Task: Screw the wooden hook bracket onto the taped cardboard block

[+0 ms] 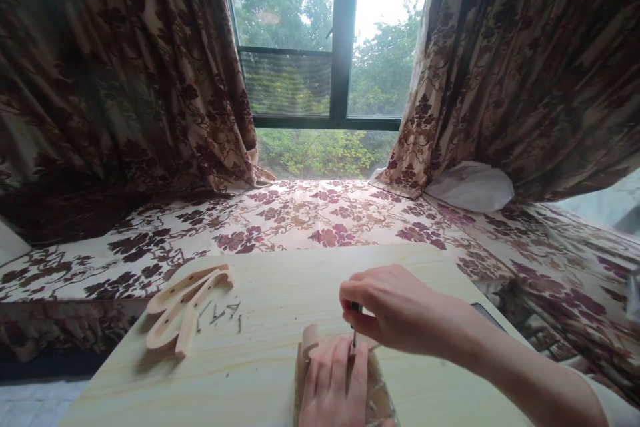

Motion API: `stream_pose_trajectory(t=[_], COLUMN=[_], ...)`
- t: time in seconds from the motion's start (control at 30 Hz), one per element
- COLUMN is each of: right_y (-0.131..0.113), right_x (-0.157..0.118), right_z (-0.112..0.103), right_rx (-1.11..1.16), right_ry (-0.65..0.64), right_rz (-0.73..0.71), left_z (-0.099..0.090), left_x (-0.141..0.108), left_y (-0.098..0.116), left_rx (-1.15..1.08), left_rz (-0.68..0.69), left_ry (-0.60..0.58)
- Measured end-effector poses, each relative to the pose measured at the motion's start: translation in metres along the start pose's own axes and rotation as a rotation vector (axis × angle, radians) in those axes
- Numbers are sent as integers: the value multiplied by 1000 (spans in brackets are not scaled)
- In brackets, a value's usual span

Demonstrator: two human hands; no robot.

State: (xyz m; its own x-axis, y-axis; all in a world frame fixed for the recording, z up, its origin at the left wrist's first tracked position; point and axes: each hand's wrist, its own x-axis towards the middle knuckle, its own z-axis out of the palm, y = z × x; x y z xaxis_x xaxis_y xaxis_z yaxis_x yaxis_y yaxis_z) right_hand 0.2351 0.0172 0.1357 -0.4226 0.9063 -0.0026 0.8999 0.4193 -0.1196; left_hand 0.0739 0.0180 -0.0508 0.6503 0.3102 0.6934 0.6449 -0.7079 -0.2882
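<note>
My right hand is closed around a screwdriver, its dark handle mostly hidden in the fingers. The thin shaft points straight down at the wooden piece, just beyond my left fingertips. My left hand presses on this light wooden piece from above and steadies it, fingers stretched forward and thumb at its right side. Much of the piece is hidden under that hand; its right part looks shiny, perhaps wrapped in film. Whether a screw sits under the tip is too small to tell.
Curved wooden pieces with holes lie at the table's left, beside several loose screws. A dark flat object rests at the right edge of the pale wooden table. Beyond are a flowered cloth ledge, curtains and a window.
</note>
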Motion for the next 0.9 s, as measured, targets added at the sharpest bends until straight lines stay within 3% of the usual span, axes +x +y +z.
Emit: stream_pose_trajectory(t=[0.1,0.23,0.33,0.53,0.77,0.9], right_y=[-2,2,4,0,5,5], right_x=[-1,0,0,-2,1,-1], right_z=[2,11,10,-1,14,6], right_rx=[-15,-83,-104,-42,-106,-90], right_ry=[-3,30,26,-23,44,12], right_rz=[-21,82,98,-37,105,66], left_z=[-8,-18,-22,-26,-31,-31], left_x=[1,5,9,15,17,17], left_y=[2,5,5,5,6,6], left_rx=[-60,-139,-139,-146,-192,-201], left_rz=[-39,-83,-68,-67,-74,-76], left_ry=[-70,-145,-130,-94,-133,-131])
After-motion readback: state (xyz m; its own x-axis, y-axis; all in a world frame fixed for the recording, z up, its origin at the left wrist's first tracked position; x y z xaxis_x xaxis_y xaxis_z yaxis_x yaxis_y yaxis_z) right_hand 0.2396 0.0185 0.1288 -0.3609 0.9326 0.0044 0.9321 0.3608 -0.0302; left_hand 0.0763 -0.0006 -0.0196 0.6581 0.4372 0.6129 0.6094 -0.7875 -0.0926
